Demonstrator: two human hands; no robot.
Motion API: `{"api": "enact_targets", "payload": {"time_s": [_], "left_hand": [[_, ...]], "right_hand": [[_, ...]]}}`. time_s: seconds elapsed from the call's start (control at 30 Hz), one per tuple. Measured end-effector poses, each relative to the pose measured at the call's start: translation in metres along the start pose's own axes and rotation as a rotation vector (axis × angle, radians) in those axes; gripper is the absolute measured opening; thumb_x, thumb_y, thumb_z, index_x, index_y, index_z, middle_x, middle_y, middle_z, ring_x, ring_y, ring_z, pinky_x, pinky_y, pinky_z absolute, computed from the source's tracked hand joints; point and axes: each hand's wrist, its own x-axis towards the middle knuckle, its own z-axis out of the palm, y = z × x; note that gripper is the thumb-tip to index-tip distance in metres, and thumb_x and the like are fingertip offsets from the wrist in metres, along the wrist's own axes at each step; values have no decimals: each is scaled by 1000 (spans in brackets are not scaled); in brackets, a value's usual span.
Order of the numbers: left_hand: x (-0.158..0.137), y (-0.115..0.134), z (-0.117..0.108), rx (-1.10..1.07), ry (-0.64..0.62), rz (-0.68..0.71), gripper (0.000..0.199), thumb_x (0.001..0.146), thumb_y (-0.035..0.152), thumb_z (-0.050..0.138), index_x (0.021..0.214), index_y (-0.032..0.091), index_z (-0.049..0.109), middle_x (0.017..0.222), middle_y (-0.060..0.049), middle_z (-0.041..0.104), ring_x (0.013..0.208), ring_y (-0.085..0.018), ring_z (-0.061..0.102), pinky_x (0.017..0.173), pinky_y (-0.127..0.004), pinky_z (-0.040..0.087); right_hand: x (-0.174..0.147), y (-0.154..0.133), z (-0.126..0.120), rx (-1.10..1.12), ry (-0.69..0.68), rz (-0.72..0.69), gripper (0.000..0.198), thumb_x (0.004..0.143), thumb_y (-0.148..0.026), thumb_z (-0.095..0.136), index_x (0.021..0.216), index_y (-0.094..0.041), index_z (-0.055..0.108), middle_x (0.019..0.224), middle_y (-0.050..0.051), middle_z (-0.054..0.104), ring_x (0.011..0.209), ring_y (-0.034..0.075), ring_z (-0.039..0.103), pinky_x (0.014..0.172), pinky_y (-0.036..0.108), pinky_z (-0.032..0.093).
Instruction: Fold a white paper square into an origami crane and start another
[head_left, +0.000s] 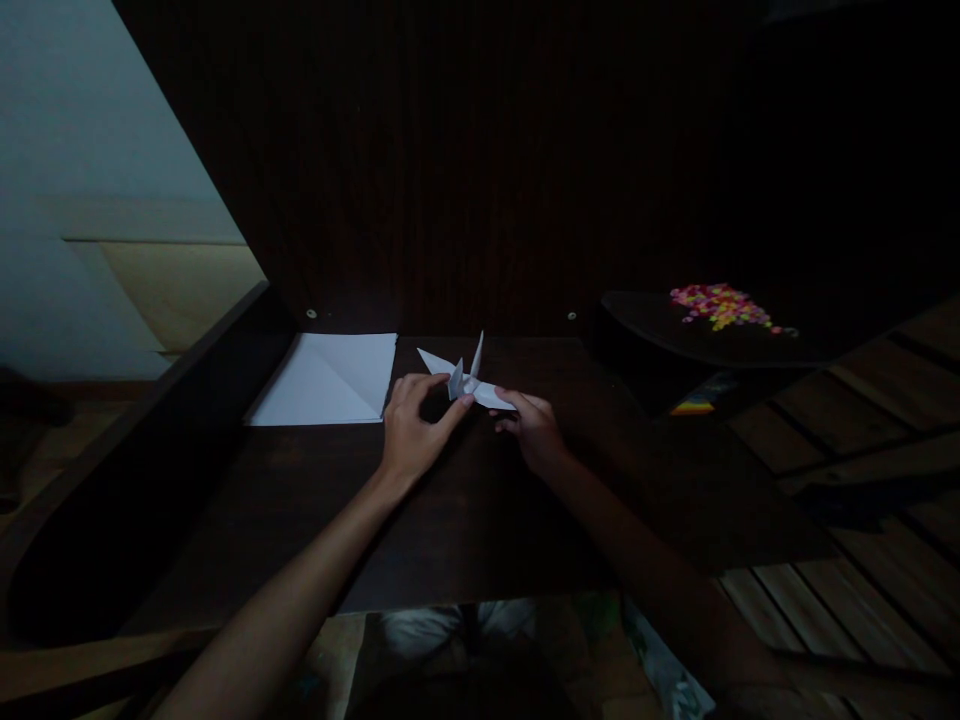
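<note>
A white origami crane (474,382) is held just above the dark desk, its wings spread to both sides and a thin point sticking up at the back. My left hand (417,418) is closed on its near left part, thumb and index finger at the folded head end. With my right hand (531,428) I pinch the tip of the right wing between thumb and fingers. Left of my left hand lies a stack of white square paper (330,378), the top sheet showing a diagonal crease.
The dark wooden desk (315,510) has a raised side panel (187,450) on the left and a tall back board (442,200). On the right, a rounded shelf (645,315) carries a heap of small colourful pieces (721,305). A rainbow-coloured item (694,407) sits beneath it.
</note>
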Motion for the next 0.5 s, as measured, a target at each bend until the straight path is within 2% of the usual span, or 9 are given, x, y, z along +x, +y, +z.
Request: {"api": "enact_targets", "payload": {"time_s": [0.13,0.33,0.4,0.5], "left_hand": [[5,-8,-1,14,39,-3,16,84,35,67,86,20,70,81,-3,66,78,-18,57,75,-30,44],[13,-16,-10,-116,-24,-134,20,86,35,63,79,17,69,76,-2,64,71,-16,55,68,-28,42],[14,-17,-13,-179,-59,-156,20,86,36,64,79,17,69,76,-2,64,70,-15,55,66,-28,41],[15,-17,-14,-237,-105,-148,19,84,35,65,78,17,68,75,-2,63,70,-15,55,66,-27,41]], "right_hand": [[-4,-1,1,-72,-88,0,25,61,-37,76,70,-14,72,78,7,70,64,15,60,42,21,42],[0,-10,-8,-67,-152,-1,43,71,-56,64,63,-14,67,73,10,68,59,15,59,40,22,41],[3,-14,-12,-66,-120,-47,42,71,-56,64,62,-14,66,74,9,68,59,14,57,40,21,39],[4,-19,-16,-115,-121,-158,33,68,-48,71,73,-16,69,80,6,68,62,12,56,42,19,39]]}}
